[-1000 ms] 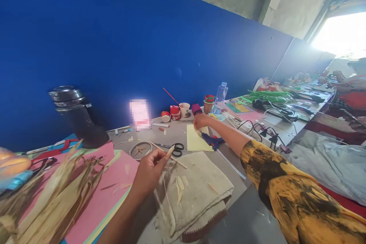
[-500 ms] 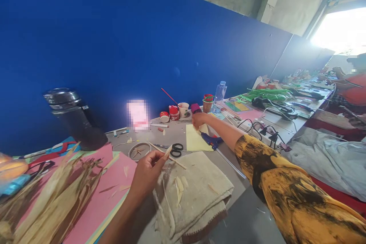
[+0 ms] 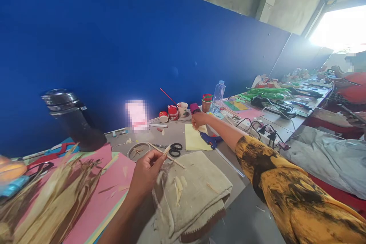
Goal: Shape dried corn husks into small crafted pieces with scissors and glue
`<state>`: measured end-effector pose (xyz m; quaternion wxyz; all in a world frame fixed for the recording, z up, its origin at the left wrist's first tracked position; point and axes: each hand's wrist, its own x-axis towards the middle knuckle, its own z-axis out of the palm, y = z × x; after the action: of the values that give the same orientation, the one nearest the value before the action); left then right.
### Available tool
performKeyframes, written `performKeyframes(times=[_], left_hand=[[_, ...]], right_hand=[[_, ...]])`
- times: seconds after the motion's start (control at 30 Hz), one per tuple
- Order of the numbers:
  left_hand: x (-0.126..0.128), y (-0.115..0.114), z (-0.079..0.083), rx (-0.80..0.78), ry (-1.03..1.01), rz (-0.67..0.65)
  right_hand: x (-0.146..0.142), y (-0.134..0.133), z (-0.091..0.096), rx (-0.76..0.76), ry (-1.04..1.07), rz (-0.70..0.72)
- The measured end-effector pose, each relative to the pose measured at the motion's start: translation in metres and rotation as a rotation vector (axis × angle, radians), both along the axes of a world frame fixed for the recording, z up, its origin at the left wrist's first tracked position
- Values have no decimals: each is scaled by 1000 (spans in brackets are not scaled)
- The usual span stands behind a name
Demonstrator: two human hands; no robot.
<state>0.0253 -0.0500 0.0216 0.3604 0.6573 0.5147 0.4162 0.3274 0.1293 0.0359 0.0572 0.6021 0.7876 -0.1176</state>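
My left hand is closed in a pinch on a pale piece of dry husk, shaped like a petal. A thin wooden stick passes at the same fingers; whether they grip it too is unclear. Below lies a folded beige cloth with several husk pieces on it. My right hand reaches far forward over a yellow paper, fingers curled; what they hold, if anything, is hidden. Just beneath it a blue glue gun lies partly on the paper, its nozzle near the hand.
Black scissors and a tape roll lie behind the cloth. Dry husks cover pink paper at left, near a dark flask. Paint jars, a bottle and a power strip stand further back.
The whole view has shifted very slightly. Both hands keep nearly the same place and grip, and the objects on the table have not moved.
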Motion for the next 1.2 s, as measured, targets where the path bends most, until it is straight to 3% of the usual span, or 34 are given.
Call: performKeyframes(times=[0.17, 0.33, 0.47, 0.53, 0.63, 0.73, 0.83, 0.97, 1.03, 1.1, 1.2], left_hand=[[4, 0, -1, 0, -7, -78], [39, 18, 6, -38, 12, -324], [82, 47, 3, 74, 227, -462], [97, 57, -1, 73, 468, -470], [108, 62, -6, 94, 658, -452], [110, 63, -8, 92, 671, -448], [104, 65, -4, 77, 475, -406], [77, 63, 12, -131, -230, -216], [57, 53, 19, -247, -479, -143], [38, 37, 23, -257, -564, -78], [16, 12, 21, -193, -597, -7]], right_hand=[[6, 3, -5, 11, 41, -18], [10, 5, -8, -12, 72, -42], [9, 4, -7, -17, 83, -54], [8, 4, -7, -6, 92, -70], [9, 5, -3, 35, 139, -104], [14, 2, 6, 103, 245, -138], [19, -10, 19, 175, 400, -158], [9, -44, 38, 237, 653, -154], [-9, -67, 44, 186, 1024, -173], [-34, -94, 45, 151, 1227, -140], [-78, -133, 39, 203, 1286, -73]])
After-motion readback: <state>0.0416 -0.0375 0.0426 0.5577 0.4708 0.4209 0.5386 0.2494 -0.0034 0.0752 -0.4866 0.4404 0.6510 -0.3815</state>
